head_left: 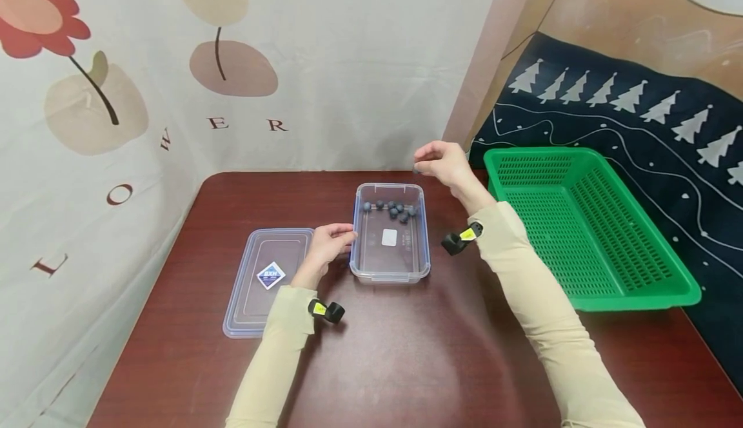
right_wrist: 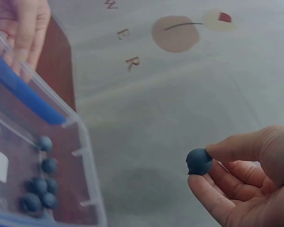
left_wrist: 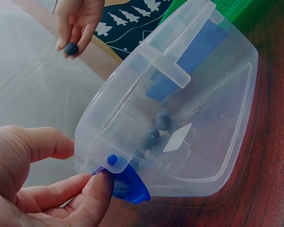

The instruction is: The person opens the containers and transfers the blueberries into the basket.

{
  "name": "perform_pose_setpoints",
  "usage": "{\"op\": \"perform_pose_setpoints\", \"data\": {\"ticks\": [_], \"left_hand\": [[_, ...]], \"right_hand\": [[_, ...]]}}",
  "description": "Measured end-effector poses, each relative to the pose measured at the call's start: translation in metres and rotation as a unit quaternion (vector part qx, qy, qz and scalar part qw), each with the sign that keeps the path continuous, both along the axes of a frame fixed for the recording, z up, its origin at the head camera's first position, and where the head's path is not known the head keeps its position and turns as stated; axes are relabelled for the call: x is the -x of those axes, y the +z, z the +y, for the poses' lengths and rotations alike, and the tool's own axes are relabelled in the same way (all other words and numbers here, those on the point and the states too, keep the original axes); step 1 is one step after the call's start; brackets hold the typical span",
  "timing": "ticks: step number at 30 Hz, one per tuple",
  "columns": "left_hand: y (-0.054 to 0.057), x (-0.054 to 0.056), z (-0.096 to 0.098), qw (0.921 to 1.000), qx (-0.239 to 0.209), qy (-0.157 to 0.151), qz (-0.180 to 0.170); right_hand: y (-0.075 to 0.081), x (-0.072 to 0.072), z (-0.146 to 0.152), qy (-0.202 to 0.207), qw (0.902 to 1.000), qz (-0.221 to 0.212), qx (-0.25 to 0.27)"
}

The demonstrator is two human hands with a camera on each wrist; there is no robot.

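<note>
In the head view, my right hand [head_left: 445, 165] is raised behind and to the right of the clear plastic container [head_left: 371, 257]. Its thumb and fingers pinch one blueberry [right_wrist: 199, 161], plain in the right wrist view. My left hand [head_left: 328, 247] is at the container's left side, fingertips touching a blue side latch [left_wrist: 130, 184] and the wall. Inside the open container, several blueberries [head_left: 393, 213] are gathered toward the far end, and a white label [head_left: 389, 238] shows on the floor.
A clear lid [head_left: 246, 312] with a blue-and-white sticker [head_left: 271, 276] lies flat left of the container, partly behind my left hand. On the right stands a large green basket [head_left: 633, 304]. A printed curtain [head_left: 348, 48] hangs behind the brown table [head_left: 377, 357].
</note>
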State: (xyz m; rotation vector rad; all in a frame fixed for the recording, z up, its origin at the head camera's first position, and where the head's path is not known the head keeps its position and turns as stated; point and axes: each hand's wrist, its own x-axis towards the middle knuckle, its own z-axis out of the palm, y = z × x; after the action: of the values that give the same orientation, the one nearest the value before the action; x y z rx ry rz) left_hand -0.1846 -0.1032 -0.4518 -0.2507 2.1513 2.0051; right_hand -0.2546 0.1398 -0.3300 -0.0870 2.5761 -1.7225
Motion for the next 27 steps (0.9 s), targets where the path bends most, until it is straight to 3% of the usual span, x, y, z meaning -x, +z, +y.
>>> {"op": "perform_pose_setpoints", "data": {"ticks": [21, 27], "left_hand": [[0.003, -0.001, 0.001, 0.9999, 0.012, 0.002, -0.01], [0.003, -0.001, 0.002, 0.9999, 0.011, -0.002, -0.003]], "right_hand": [[0.022, -0.02, 0.095, -0.06, 0.9942, 0.04, 0.08], [0.02, -0.025, 0.124, -0.073, 0.986, 0.036, 0.145]]}}
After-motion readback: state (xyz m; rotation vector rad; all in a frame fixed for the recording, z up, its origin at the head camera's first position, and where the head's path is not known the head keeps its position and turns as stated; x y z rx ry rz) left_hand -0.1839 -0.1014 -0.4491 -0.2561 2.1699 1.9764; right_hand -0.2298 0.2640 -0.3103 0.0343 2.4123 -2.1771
